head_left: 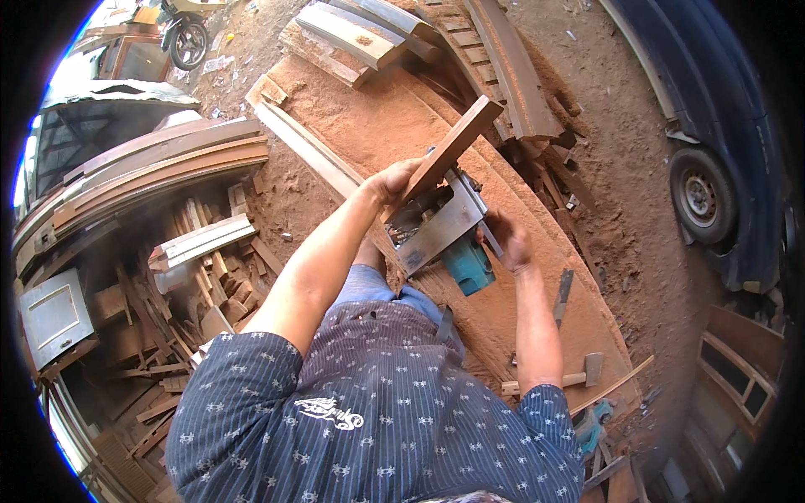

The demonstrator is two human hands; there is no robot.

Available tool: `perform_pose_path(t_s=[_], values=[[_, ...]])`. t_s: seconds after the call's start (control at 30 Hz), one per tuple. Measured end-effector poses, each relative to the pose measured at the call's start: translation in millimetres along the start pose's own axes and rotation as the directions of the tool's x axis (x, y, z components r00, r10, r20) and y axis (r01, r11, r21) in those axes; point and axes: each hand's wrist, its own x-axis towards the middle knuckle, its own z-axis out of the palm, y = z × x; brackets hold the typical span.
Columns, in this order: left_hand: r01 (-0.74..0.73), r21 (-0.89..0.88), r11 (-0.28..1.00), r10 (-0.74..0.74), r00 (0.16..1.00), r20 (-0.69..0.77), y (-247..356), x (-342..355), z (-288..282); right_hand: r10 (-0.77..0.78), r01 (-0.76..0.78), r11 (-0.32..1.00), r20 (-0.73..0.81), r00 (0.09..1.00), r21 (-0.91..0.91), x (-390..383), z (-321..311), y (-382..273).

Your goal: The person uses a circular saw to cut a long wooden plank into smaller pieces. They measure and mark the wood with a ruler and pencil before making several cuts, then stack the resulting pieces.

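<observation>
My left hand (394,180) is closed on a dark wooden board (457,138), which lies diagonally across a teal power tool (470,264) with a broad metal base plate (432,230) facing up. My right hand (511,235) is curled round the right side of that tool, beside a narrow metal strip; some of its fingers are hidden behind it. Beneath is a long workbench (558,251) coated in sawdust, with a pale plank along its left side. A hammer-like tool (591,369) and a flat dark metal strip (563,293) rest on the bench at lower right.
Stacked boards (151,163) and scrap wood (218,285) crowd the left, with a white panel (54,318). More timber (352,33) lies beyond the bench. A dark vehicle (729,126) stands on the right, a motorbike wheel (188,46) at top left, door frames (734,369) at lower right.
</observation>
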Motion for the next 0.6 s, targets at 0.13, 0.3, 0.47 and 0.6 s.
perform_pose_path(t_s=[0.13, 0.3, 0.47, 0.6], values=[[0.011, -0.039, 0.999, -0.011, 1.000, 0.005, -5, 5, -6, -0.009, -0.002, 0.998, -0.165, 0.986, -0.067, 9, -18, 19], [-0.022, 0.006, 1.000, 0.022, 0.999, -0.035, 4, -7, 11, -0.081, 0.087, 0.995, -0.127, 0.989, 0.040, 12, -10, 23], [-0.015, 0.044, 0.999, 0.018, 0.998, -0.067, 9, -15, 23, -0.321, 0.300, 0.945, -0.186, 0.929, -0.131, 17, 15, 39], [-0.033, 0.194, 0.980, 0.067, 0.983, -0.170, 8, -16, 30, -0.470, 0.366, 0.852, -0.242, 0.849, -0.374, 16, 9, 42]])
